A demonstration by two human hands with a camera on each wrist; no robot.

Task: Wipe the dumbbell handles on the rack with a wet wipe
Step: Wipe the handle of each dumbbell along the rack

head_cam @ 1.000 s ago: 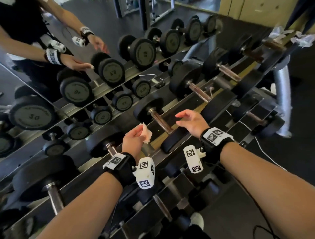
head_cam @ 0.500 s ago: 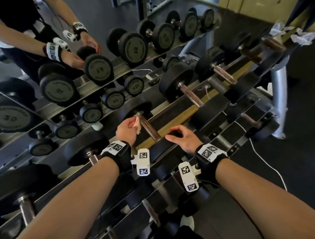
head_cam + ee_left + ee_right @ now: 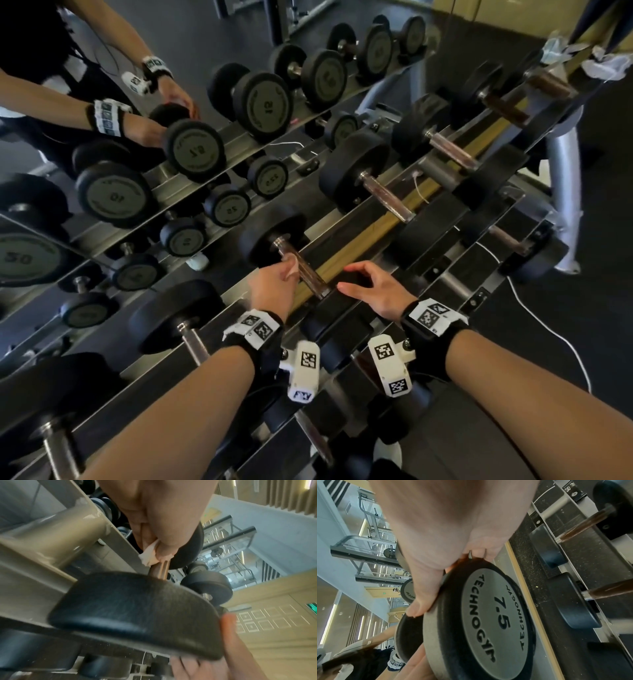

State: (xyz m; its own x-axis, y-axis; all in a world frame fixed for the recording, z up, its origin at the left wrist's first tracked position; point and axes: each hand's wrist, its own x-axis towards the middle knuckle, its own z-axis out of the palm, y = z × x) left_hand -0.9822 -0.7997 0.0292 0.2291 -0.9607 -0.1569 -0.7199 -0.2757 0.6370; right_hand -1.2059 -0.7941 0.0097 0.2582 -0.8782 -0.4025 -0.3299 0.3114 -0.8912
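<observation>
My left hand [image 3: 278, 283] pinches a crumpled white wet wipe [image 3: 292, 266] and holds it against the brown handle [image 3: 310, 275] of a black dumbbell on the rack's top tier. In the left wrist view the wet wipe [image 3: 149, 555] sticks out between thumb and fingers, right on the handle [image 3: 160, 569], close to the far head [image 3: 270, 233]. My right hand [image 3: 371, 291] curves over the near head of the same dumbbell. The right wrist view shows its thumb and fingers gripping the rim of that head [image 3: 488, 615], marked 7.5.
More dumbbells sit on either side, one to the right [image 3: 356, 171] and one to the left [image 3: 174, 315]. Behind the rack a mirror [image 3: 102, 144] reflects it. Crumpled wipes [image 3: 606, 61] lie at the far right end. A white cable [image 3: 548, 329] trails on the floor.
My left hand carried the wipe forward and down onto the handle. My right hand dropped from hovering onto the near head and closed around its rim.
</observation>
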